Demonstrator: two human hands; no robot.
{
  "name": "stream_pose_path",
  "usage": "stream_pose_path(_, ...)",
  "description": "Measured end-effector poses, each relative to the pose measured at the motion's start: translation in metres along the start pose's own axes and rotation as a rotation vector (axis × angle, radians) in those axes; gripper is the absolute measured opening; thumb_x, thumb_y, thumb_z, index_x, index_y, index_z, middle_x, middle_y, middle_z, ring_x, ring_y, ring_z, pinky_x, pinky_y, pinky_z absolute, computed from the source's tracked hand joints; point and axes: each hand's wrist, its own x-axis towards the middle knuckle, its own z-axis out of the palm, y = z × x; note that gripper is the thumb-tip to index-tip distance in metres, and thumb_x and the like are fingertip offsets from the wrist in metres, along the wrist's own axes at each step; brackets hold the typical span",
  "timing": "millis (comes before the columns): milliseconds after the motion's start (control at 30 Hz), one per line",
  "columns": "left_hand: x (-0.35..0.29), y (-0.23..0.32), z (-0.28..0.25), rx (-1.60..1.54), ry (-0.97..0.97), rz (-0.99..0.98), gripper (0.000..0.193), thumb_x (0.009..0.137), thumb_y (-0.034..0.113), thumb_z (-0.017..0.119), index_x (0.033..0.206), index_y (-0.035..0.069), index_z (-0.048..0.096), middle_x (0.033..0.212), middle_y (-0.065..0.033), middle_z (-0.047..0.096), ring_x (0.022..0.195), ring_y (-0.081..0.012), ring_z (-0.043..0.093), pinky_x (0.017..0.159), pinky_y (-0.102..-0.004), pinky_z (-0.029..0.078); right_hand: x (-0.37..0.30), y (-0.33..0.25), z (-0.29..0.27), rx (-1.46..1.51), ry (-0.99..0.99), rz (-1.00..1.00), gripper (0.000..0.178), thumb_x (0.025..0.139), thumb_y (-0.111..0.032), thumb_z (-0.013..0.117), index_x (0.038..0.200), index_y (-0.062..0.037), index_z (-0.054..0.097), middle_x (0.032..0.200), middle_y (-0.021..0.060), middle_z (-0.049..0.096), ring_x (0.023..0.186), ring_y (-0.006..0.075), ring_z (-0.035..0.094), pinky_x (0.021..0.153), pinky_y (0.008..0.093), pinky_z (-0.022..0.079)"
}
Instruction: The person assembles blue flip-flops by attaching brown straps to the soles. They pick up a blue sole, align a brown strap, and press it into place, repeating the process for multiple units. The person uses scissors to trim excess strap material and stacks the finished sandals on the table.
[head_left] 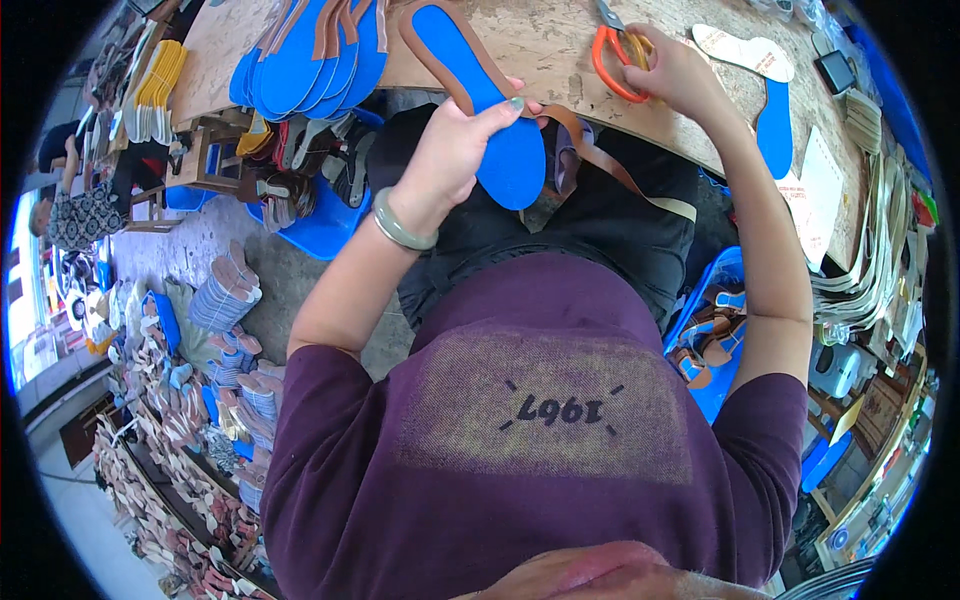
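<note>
My left hand (452,150) grips a blue shoe insole (490,110) with a brown edge band, held over my lap at the table's edge. A loose brown strip (620,175) trails from the insole down across my dark trousers. My right hand (672,70) rests on the wooden table (540,40) with its fingers through the handles of orange scissors (612,55). A green bangle (398,228) circles my left wrist.
A fanned stack of blue insoles (310,55) lies on the table at the left. A white insole (745,50) and another blue one (775,125) lie at the right. Blue bins with sandals (712,335) stand beside my legs. Piles of soles (225,295) cover the floor at the left.
</note>
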Motion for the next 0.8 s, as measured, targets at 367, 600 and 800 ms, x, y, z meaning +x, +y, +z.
stream_pose_path(367, 0.007, -0.051, 0.009, 0.640, 0.184, 0.779, 0.011, 0.089, 0.007, 0.062, 0.096, -0.001, 0.058, 0.092, -0.0103, 0.060, 0.084, -0.0204, 0.060, 0.074, -0.0293, 0.047, -0.182, -0.048, 0.045, 1.493, -0.322, 0.192, 0.109, 0.059, -0.030, 0.088, 0.145, -0.0106, 0.024, 0.098, 0.0023, 0.047, 0.076, 0.0105, 0.050, 0.078, 0.0289, 0.049)
stream_pose_path(600, 0.009, -0.060, 0.013, 0.937, 0.166, 1.045, 0.038, 0.070, 0.000, 0.071, 0.102, 0.003, 0.051, 0.098, -0.0127, 0.054, 0.090, -0.0281, 0.054, 0.079, -0.0348, 0.044, -0.185, -0.058, 0.046, 0.820, -0.328, 0.186, 0.088, 0.066, -0.048, 0.080, 0.131, -0.0072, 0.037, 0.102, 0.0135, 0.057, 0.094, 0.0270, 0.058, 0.085, 0.0359, 0.045)
stream_pose_path(800, 0.001, -0.061, 0.019, 0.976, 0.115, 1.076, 0.038, 0.070, 0.007, 0.075, 0.102, 0.006, 0.054, 0.093, -0.0099, 0.050, 0.087, -0.0249, 0.050, 0.075, -0.0328, 0.044, -0.170, -0.069, 0.060, 0.798, -0.180, 0.114, 0.065, 0.081, -0.028, 0.074, 0.130, -0.0043, 0.039, 0.089, 0.0022, 0.051, 0.080, 0.0089, 0.050, 0.074, 0.0245, 0.044)
